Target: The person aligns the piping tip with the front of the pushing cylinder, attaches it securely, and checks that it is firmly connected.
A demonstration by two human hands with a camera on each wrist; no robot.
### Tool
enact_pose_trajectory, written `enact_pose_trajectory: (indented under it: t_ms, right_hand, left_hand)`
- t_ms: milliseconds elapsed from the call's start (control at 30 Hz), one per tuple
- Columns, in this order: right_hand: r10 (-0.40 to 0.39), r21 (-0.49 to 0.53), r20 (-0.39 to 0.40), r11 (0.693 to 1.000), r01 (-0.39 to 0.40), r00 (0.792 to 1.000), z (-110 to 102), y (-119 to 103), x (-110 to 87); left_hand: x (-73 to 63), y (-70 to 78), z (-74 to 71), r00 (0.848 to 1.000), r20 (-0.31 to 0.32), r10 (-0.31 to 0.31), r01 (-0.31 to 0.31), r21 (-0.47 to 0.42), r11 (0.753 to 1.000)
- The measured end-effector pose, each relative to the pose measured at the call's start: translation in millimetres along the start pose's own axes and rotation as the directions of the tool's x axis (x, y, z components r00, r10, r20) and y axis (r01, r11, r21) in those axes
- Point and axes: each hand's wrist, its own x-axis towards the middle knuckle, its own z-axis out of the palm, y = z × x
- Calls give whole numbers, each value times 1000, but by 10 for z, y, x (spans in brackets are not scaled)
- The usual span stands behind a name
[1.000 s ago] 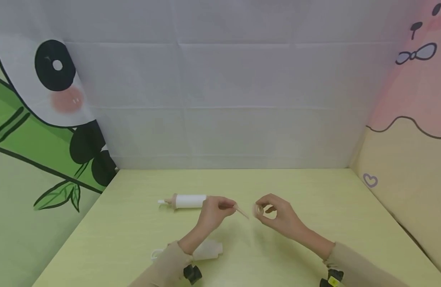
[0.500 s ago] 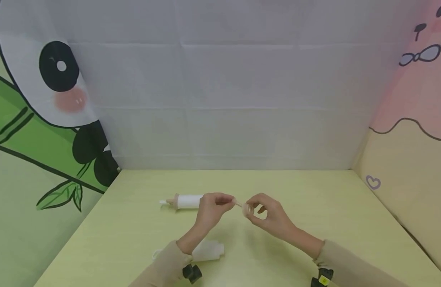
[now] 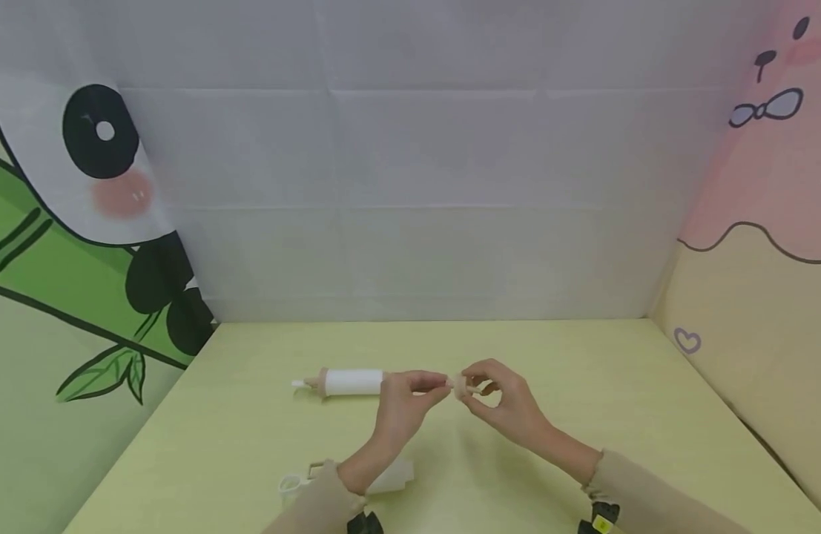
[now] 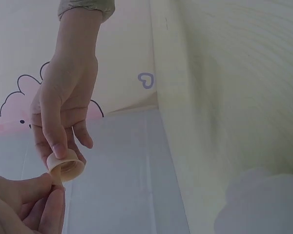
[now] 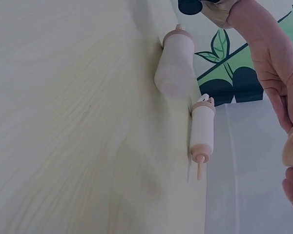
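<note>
My left hand [image 3: 403,408] pinches the end of a thin beige stick [image 3: 475,389] between thumb and fingertips, above the table. The right hand [image 3: 506,397] holds a beige ring-shaped cap [image 3: 460,386] by its rim. In the head view the stick runs through the cap, its free end showing on the right-hand side. The left wrist view looks into the open side of the cap [image 4: 71,169], the stick against its inner edge. Only part of the cap [image 5: 290,150] shows at the edge of the right wrist view, among the fingers.
A white cylinder with beige end collars [image 3: 353,382] lies behind the left hand; the right wrist view shows a thin spout [image 5: 199,170] on it. Nearer lies a pale bottle [image 3: 391,476], partly hidden by the left sleeve. Printed cloth walls [image 3: 437,245] border the yellow table [image 3: 584,363].
The right hand has moved left with the cap to meet the left hand. The stick, apart from the cap at first, now passes through it. The head view has shifted slightly.
</note>
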Motion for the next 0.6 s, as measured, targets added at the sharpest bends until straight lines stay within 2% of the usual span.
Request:
enact_pose_trajectory:
  t_ms: [167,300,433,600]
  right_hand:
    - [36,24,-8,999,-36,999,8,-35,6]
    - [109,102,10,989,-109,994,0,-180,44]
    - [190,200,44,960,-195,981,-5,-282,61]
    - [277,296,76,911,-287,958,64,-137,11]
  left_hand:
    - [-19,28,26,1000,13,6,-6,-5,1000]
    - [-26,49,30,1000,19,25,-25,19,999]
    - [-30,57,23,999,27,35,-35,5,999]
    - [-20,33,12,998,40,52,-52,-5,999]
